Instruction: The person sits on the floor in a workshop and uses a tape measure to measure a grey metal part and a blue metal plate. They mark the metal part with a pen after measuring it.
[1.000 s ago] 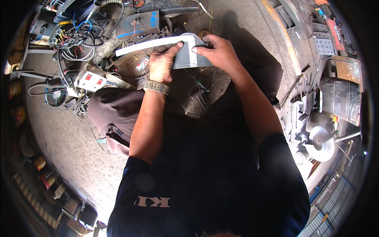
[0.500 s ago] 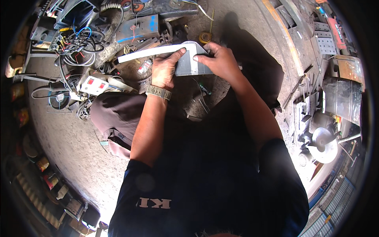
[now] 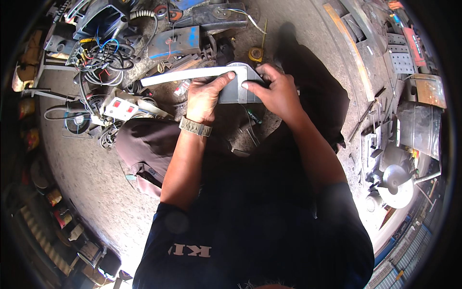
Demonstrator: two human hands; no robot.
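Both hands are closed on one bent metal piece [image 3: 231, 82] held up over the floor, in front of the chest. Left hand [image 3: 204, 98], w/ a watch [image 3: 196, 127] at the wrist, wraps it from below, fingers curled, thumb on top near the bend; it's a firm grip, not open at all. Right hand [image 3: 272, 91] pinches the grey plate end from the right, fingertips over the top edge, thumb pressed on the face; also closed on it. The hands sit just beside each other, nearly touching at the thumbs. The piece has two parts: a short grey plate between the hands & a long pale strip [image 3: 185, 75] that runs from the bend out to the left, slightly lower at its far-left tip. So the long axis lies left-right, roughly level, and the free length all sticks out past the left hand; the right hand has only the short end. Left hand is thus the nearer one to the strip's free run, right one is well apart from that tip. Below & beyond: concrete floor [image 3: 96, 168], a tangle of cables [image 3: 98, 62] at far left, a white switch box [image 3: 120, 107] w/ red buttons near them, a yellow tape measure [image 3: 255, 54] just beyond the piece, and metal parts [image 3: 409, 125] stacked at right.
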